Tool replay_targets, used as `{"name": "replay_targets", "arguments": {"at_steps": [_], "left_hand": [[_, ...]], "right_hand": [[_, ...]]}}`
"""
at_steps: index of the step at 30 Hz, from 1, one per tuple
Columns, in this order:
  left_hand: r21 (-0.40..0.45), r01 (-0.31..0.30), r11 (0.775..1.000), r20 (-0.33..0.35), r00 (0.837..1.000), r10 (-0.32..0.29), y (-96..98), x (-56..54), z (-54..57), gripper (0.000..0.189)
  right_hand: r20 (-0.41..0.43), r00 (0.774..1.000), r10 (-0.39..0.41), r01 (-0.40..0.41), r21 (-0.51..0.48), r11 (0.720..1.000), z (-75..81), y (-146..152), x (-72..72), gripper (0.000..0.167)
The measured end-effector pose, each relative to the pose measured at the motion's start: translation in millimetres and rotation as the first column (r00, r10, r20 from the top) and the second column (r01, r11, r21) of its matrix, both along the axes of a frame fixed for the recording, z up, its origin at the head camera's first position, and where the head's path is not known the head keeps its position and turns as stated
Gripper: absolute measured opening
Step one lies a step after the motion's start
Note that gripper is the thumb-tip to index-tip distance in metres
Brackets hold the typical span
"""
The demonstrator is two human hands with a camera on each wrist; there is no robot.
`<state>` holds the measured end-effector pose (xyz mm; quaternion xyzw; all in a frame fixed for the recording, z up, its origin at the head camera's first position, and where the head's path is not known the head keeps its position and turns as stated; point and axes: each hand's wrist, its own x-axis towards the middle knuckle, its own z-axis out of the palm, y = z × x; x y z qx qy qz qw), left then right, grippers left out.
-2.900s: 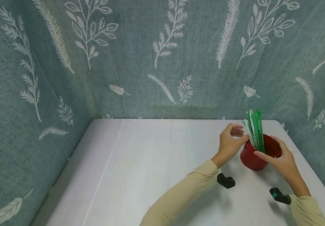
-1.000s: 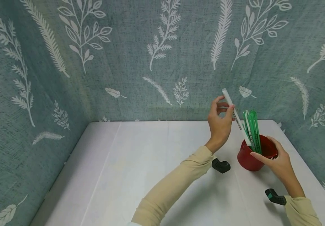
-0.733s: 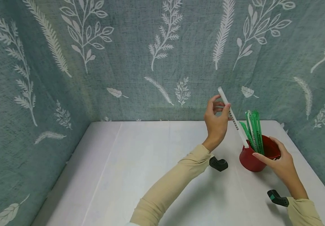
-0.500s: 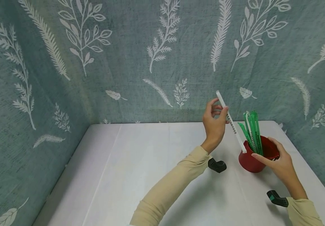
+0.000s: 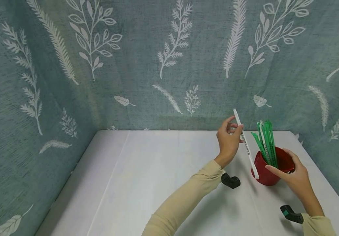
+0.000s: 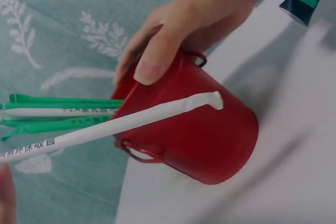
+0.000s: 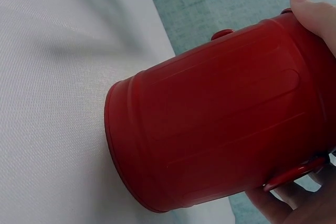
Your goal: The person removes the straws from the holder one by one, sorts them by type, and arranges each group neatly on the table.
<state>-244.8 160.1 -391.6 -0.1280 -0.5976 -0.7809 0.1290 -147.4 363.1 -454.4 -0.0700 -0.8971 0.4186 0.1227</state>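
The left hand (image 5: 228,141) pinches a white-wrapped straw (image 5: 248,151) by its upper half, and the right hand (image 5: 297,175) grips the rim of a red bucket (image 5: 270,177) on the right part of the tabletop (image 5: 151,183). The straw slants outside the bucket, its crimped lower end in front of the wall — whether it touches, I cannot tell. It should prove very light and fairly stiff, though the loose wrapper end probably crumples or slips; a pinch at mid-length or just above looks best. The bucket seems to be thin metal, smooth and firm, best steadied by rim and sides. Green-wrapped straws (image 5: 271,144) lean inside it, crowding the side nearer the left hand, while a small side handle (image 6: 144,160) juts out below the straw and might snag it.
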Motion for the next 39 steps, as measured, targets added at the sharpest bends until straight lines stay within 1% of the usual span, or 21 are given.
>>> {"name": "replay_targets", "arguments": {"at_steps": [4, 9, 14, 21, 25, 28, 33, 36, 39], "left_hand": [[-0.014, 0.009, 1.0, 0.026, 1.0, -0.009, 2.7, -0.5, -6.4, 0.033], [-0.032, 0.009, 0.999, 0.044, 0.999, -0.007, 7.4, -1.1, -17.8, 0.032], [-0.041, 0.0, 0.999, 0.075, 0.997, 0.003, 9.1, -2.2, -28.1, 0.033], [-0.107, -0.013, 0.994, 0.144, 0.989, 0.029, 12.3, -5.8, -41.7, 0.031], [-0.129, -0.02, 0.991, 0.165, 0.985, 0.042, 13.7, -8.2, -48.0, 0.032], [-0.137, -0.024, 0.99, 0.193, 0.98, 0.05, 14.0, -8.9, -52.6, 0.032], [-0.136, -0.009, 0.991, 0.254, 0.966, 0.043, 17.8, -8.5, -62.6, 0.033], [-0.146, -0.011, 0.989, 0.276, 0.96, 0.051, 20.7, -7.5, -68.2, 0.032], [-0.176, -0.015, 0.984, 0.295, 0.953, 0.068, 22.2, -5.8, -71.2, 0.031]], "right_hand": [[-0.011, 1.0, 0.006, -0.006, -0.013, 1.0, -1.2, 0, -0.8, 0.088], [-0.021, 1.0, 0.006, -0.006, -0.022, 1.0, -3.2, 2, 1.5, 0.087], [-0.021, 1.0, -0.005, 0.004, -0.024, 1.0, -4.5, 0, 1.1, 0.087], [-0.017, 1.0, 0.003, -0.004, -0.02, 1.0, -5.4, 1, 0.9, 0.087], [-0.004, 1.0, 0.0, 0.0, -0.025, 1.0, -5.7, 2, 0.5, 0.088], [-0.007, 1.0, 0.004, -0.004, -0.027, 1.0, -6.2, 2, 0.0, 0.088], [-0.023, 1.0, 0.002, -0.002, -0.017, 1.0, -5.5, 3, -0.2, 0.088], [-0.028, 1.0, 0.003, -0.003, -0.019, 1.0, -5.0, 2, 0.6, 0.087], [-0.025, 1.0, 0.006, -0.006, -0.023, 1.0, -5.0, 2, 0.9, 0.087]]}}
